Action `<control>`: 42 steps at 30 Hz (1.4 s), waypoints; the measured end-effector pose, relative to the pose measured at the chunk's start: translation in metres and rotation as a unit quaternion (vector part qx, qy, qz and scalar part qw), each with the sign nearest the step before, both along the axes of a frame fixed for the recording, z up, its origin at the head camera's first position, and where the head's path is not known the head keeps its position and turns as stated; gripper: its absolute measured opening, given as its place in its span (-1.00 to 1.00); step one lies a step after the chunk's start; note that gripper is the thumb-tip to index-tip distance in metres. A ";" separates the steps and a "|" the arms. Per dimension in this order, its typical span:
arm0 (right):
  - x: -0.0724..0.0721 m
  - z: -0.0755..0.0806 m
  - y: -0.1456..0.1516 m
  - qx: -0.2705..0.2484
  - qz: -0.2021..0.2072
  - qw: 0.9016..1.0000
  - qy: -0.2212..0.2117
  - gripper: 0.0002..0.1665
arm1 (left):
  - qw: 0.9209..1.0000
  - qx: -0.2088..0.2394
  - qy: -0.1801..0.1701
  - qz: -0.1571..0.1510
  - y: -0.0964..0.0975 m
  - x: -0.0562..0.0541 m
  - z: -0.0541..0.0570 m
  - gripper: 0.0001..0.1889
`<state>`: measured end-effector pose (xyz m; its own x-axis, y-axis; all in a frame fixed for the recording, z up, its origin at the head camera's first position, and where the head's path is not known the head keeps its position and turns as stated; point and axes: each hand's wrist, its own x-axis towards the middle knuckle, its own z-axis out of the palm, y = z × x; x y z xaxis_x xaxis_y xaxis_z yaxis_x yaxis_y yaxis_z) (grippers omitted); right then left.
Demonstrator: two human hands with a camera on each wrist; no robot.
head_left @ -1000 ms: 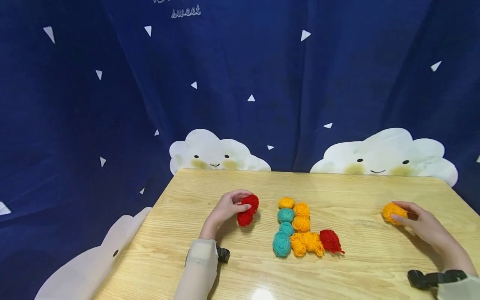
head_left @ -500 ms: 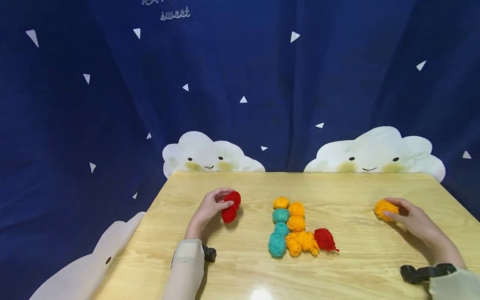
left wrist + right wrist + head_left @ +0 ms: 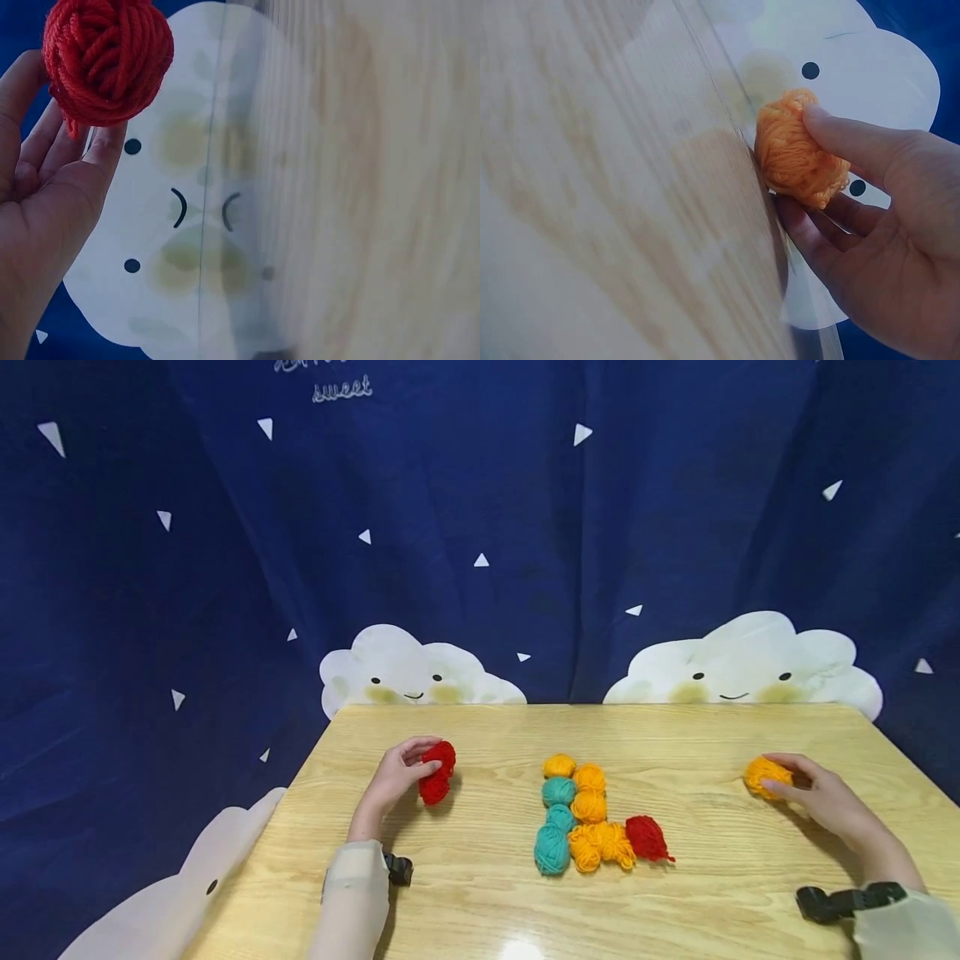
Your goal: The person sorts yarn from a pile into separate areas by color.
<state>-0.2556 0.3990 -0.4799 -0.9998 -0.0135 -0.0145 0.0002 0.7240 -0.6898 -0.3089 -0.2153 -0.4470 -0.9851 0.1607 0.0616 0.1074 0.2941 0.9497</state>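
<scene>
Your left hand pinches the red yarn between thumb and fingers at the left of the surface; the head view shows two lobes, the left wrist view one round face, so whether this is one ball or two cannot be told. Your right hand pinches an orange ball at the right, thumb on one side and fingers on the other. Whether either load touches the wood is unclear.

Between your hands, well apart from both, lies the group: a small yellow ball at the far end of a column of three teal balls, two orange balls along its right side, an orange bundle at the near end, and a red ball just right of the bundle.

For a sound hold, keep your grip light, since wound yarn probably squashes and loosens under pressure. Keep your fingertips clear of stray ends, which could snag. When either hand lets go, lower the yarn fully first and part the fingers evenly, so that it does not roll. Take care, too, that your sleeves pass clear of the group.
</scene>
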 end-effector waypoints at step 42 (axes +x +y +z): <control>0.003 0.001 -0.003 0.000 0.001 1.000 0.026 -0.16 | 0.995 -0.013 -0.024 0.098 -0.042 -0.004 -0.008 -0.52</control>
<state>-0.2522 0.3961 -0.4793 -0.9991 -0.0160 0.0381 -0.0379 0.7235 -0.6892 -0.3130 -0.2569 -0.4551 -0.9994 -0.0340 0.0114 -0.0004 0.3293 0.9442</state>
